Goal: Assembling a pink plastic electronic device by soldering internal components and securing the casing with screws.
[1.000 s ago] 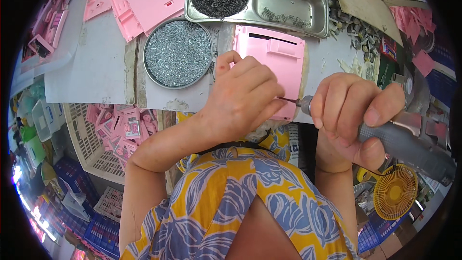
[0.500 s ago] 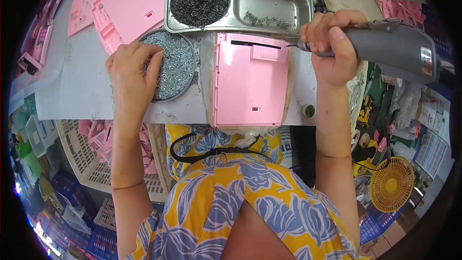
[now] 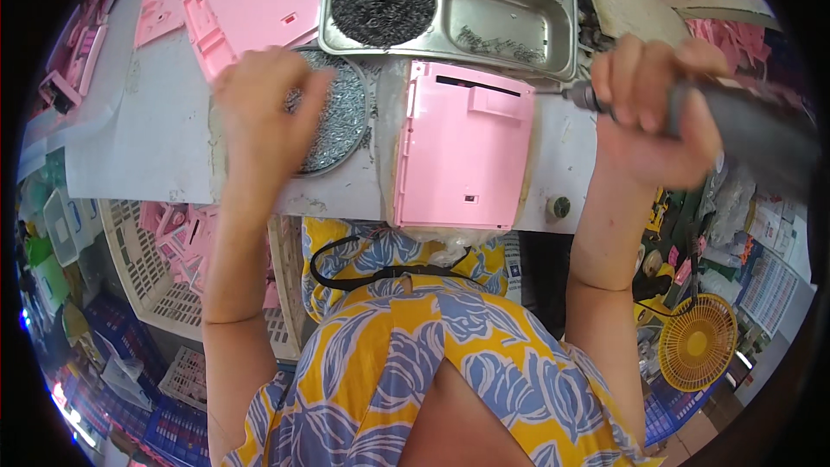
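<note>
In front of me a pink plastic casing panel (image 3: pixel 462 151) lies flat, with a dark slot near its far edge. My right hand (image 3: pixel 657 112) is closed around a grey electric screwdriver (image 3: pixel 761 125). Its thin bit points left and ends near the panel's far right corner; whether it touches is unclear. At the left, my left hand (image 3: pixel 268 108) is over the edge of a round dish (image 3: pixel 341 117) full of small silvery screws. That hand is bent and blurred, and its fingertips are partly hidden, so anything in them cannot be made out.
Beyond the panel stands a metal tray (image 3: pixel 450 56) with compartments of black springs. More pink panels (image 3: pixel 251 13) lie at the far left. A small round dark-topped object (image 3: pixel 558 207) sits right of the panel. Below the table are a pale crate (image 3: pixel 143 272) of pink parts and a yellow fan (image 3: pixel 697 342).
The screwdriver and my right hand have shifted right and slightly nearer me, drawing the bit back from the panel's slot. My left hand has moved slightly right. The whole view has shifted a little.
</note>
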`<act>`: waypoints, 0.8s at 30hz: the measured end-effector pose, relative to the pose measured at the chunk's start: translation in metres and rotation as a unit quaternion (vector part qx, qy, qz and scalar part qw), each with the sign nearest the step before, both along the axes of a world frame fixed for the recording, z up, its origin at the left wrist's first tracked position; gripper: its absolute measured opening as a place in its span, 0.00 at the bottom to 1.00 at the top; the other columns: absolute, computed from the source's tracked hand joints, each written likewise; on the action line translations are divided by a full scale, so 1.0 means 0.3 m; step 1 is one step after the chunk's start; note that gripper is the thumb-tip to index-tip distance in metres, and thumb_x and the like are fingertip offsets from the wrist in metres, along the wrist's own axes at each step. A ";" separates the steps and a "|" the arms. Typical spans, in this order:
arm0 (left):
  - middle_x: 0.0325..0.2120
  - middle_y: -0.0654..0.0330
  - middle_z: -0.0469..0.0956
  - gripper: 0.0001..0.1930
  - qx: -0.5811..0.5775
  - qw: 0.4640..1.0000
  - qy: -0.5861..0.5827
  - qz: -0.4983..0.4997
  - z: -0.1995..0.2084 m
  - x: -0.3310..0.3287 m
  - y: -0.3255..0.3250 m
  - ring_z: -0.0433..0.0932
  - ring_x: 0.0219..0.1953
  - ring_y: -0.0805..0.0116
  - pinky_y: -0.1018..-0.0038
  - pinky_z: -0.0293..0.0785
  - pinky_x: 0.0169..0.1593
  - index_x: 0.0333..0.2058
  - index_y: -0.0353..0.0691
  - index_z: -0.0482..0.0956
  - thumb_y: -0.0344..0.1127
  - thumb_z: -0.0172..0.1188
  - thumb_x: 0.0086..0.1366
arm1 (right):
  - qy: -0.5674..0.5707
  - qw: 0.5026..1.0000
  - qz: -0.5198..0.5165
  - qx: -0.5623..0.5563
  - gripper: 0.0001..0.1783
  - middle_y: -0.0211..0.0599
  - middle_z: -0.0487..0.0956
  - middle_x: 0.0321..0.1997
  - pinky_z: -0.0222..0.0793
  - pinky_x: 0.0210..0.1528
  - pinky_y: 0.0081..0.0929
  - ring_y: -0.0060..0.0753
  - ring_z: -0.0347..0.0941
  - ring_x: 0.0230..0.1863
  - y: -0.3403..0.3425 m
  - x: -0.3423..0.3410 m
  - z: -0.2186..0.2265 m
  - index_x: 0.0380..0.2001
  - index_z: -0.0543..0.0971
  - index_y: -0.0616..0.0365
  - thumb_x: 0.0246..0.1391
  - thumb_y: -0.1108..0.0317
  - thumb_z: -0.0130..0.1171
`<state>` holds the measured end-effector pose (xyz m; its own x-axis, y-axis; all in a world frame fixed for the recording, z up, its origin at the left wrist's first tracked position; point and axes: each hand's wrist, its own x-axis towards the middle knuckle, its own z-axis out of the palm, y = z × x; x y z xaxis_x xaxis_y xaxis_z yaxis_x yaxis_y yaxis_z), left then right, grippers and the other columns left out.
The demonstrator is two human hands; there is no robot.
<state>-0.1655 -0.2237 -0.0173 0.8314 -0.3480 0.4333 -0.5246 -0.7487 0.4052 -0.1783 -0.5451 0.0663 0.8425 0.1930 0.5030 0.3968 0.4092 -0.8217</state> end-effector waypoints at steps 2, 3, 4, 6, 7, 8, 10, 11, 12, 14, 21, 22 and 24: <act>0.32 0.69 0.79 0.09 -0.053 0.995 0.005 -0.086 0.036 -0.061 -0.098 0.76 0.39 0.63 0.61 0.60 0.48 0.29 0.47 0.78 0.36 0.72 0.54 | 0.001 0.998 0.060 -0.007 0.16 0.20 0.67 0.19 0.64 0.30 0.25 0.21 0.61 0.24 0.062 -0.036 0.035 0.50 0.71 0.51 0.61 0.59 0.56; 0.32 0.70 0.80 0.07 -0.061 0.989 0.067 -0.120 0.071 -0.093 -0.141 0.76 0.38 0.65 0.61 0.59 0.48 0.30 0.48 0.79 0.35 0.71 0.55 | 0.002 0.997 0.070 -0.011 0.16 0.20 0.68 0.19 0.64 0.29 0.24 0.20 0.61 0.24 0.093 -0.050 0.042 0.49 0.71 0.50 0.62 0.58 0.56; 0.31 0.71 0.81 0.07 -0.083 0.984 0.073 -0.138 0.071 -0.108 -0.163 0.76 0.38 0.66 0.61 0.59 0.48 0.30 0.49 0.80 0.34 0.71 0.55 | 0.004 0.996 0.083 -0.015 0.16 0.19 0.68 0.19 0.64 0.29 0.23 0.20 0.62 0.23 0.127 -0.062 0.044 0.49 0.70 0.49 0.62 0.56 0.57; 0.30 0.71 0.81 0.06 -0.127 0.973 0.085 -0.170 0.057 -0.140 -0.184 0.77 0.36 0.67 0.62 0.59 0.47 0.31 0.49 0.81 0.33 0.71 0.55 | 0.009 0.997 0.080 -0.020 0.17 0.19 0.69 0.19 0.65 0.27 0.23 0.20 0.63 0.21 0.173 -0.083 0.037 0.48 0.69 0.48 0.62 0.55 0.59; 0.30 0.70 0.81 0.07 -0.136 0.972 0.092 -0.168 0.060 -0.145 -0.186 0.77 0.36 0.67 0.63 0.59 0.47 0.32 0.48 0.82 0.31 0.71 0.54 | 0.011 0.997 0.080 -0.020 0.17 0.19 0.69 0.19 0.66 0.26 0.23 0.20 0.63 0.20 0.188 -0.087 0.035 0.47 0.69 0.48 0.62 0.55 0.59; 0.29 0.70 0.82 0.08 -0.145 0.971 0.098 -0.162 0.061 -0.152 -0.180 0.77 0.35 0.67 0.64 0.60 0.47 0.32 0.47 0.82 0.29 0.71 0.54 | 0.014 0.996 0.084 -0.018 0.17 0.19 0.70 0.18 0.66 0.26 0.23 0.20 0.63 0.19 0.207 -0.087 0.030 0.47 0.68 0.48 0.61 0.55 0.60; 0.29 0.69 0.82 0.09 -0.162 0.970 0.104 -0.149 0.057 -0.163 -0.166 0.77 0.34 0.67 0.65 0.60 0.47 0.33 0.46 0.83 0.27 0.71 0.53 | 0.018 0.995 0.095 -0.017 0.16 0.20 0.70 0.18 0.66 0.25 0.23 0.20 0.63 0.19 0.233 -0.081 0.025 0.46 0.68 0.48 0.62 0.56 0.59; 0.29 0.69 0.81 0.09 -0.173 0.968 0.104 -0.150 0.052 -0.162 -0.168 0.77 0.34 0.68 0.65 0.60 0.47 0.33 0.46 0.82 0.27 0.71 0.52 | 0.020 0.996 0.090 -0.020 0.16 0.20 0.70 0.18 0.66 0.25 0.23 0.20 0.63 0.19 0.239 -0.083 0.028 0.46 0.69 0.48 0.62 0.56 0.59; 0.28 0.69 0.81 0.09 -0.185 0.966 0.103 -0.151 0.049 -0.160 -0.168 0.77 0.33 0.68 0.65 0.60 0.47 0.32 0.46 0.82 0.28 0.71 0.52 | 0.018 0.997 0.078 -0.022 0.16 0.20 0.70 0.18 0.66 0.25 0.23 0.20 0.63 0.19 0.247 -0.085 0.023 0.46 0.69 0.48 0.62 0.56 0.59; 0.27 0.69 0.81 0.10 -0.189 0.963 0.107 -0.160 0.048 -0.156 -0.165 0.76 0.33 0.68 0.65 0.59 0.46 0.32 0.47 0.82 0.28 0.72 0.51 | 0.028 0.998 0.056 -0.026 0.15 0.20 0.69 0.18 0.66 0.25 0.23 0.20 0.63 0.19 0.261 -0.091 0.017 0.46 0.69 0.48 0.62 0.57 0.59; 0.32 0.68 0.80 0.13 -0.144 0.978 0.058 -0.140 0.056 -0.147 -0.152 0.76 0.37 0.66 0.62 0.59 0.48 0.35 0.48 0.83 0.32 0.74 0.50 | 0.008 0.998 0.045 -0.046 0.14 0.20 0.68 0.19 0.64 0.26 0.25 0.21 0.62 0.21 0.271 -0.067 0.019 0.46 0.70 0.49 0.61 0.58 0.57; 0.34 0.67 0.80 0.13 -0.120 0.987 0.052 -0.095 0.072 -0.132 -0.141 0.76 0.40 0.65 0.62 0.59 0.49 0.35 0.48 0.83 0.33 0.74 0.50 | 0.002 0.998 0.035 -0.047 0.13 0.20 0.67 0.19 0.64 0.27 0.27 0.21 0.62 0.21 0.264 -0.055 0.019 0.46 0.70 0.50 0.61 0.59 0.56; 0.37 0.66 0.78 0.13 -0.069 0.997 0.041 0.001 0.092 -0.099 -0.092 0.75 0.45 0.64 0.61 0.59 0.52 0.36 0.47 0.82 0.35 0.73 0.51 | -0.012 0.999 0.017 -0.042 0.13 0.22 0.66 0.19 0.64 0.29 0.30 0.23 0.60 0.22 0.244 -0.009 0.003 0.47 0.71 0.51 0.61 0.61 0.54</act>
